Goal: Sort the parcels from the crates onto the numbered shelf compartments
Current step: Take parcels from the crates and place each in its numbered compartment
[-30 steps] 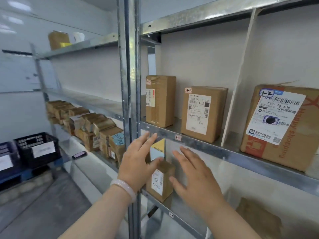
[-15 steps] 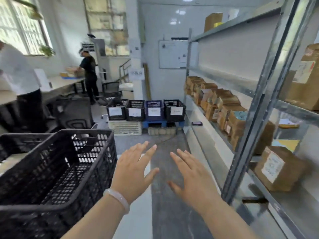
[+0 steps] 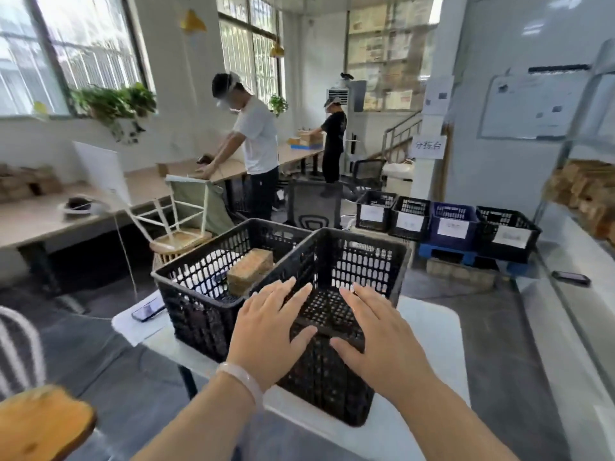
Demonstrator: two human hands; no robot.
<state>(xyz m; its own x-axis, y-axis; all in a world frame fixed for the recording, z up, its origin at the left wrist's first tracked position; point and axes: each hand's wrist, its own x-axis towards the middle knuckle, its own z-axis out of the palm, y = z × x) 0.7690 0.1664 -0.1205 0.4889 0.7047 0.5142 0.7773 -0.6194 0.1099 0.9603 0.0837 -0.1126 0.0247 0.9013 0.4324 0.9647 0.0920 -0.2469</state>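
Hands empty, spread apart: left hand [image 3: 266,331], right hand [image 3: 376,331] over right crate [image 3: 366,257] at surface [image 3: 429,331] near edge. I judge pickup step; next, reach parcel [image 3: 249,271] in left crate [image 3: 186,277].

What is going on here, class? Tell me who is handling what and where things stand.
The camera wearer holds the left hand and right hand open and empty above the near rim of the right-hand black crate, which shows no parcel inside. The left-hand black crate beside it holds a brown parcel, untouched. Both crates stand on a white table. A person in white and a person in black work at desks behind.
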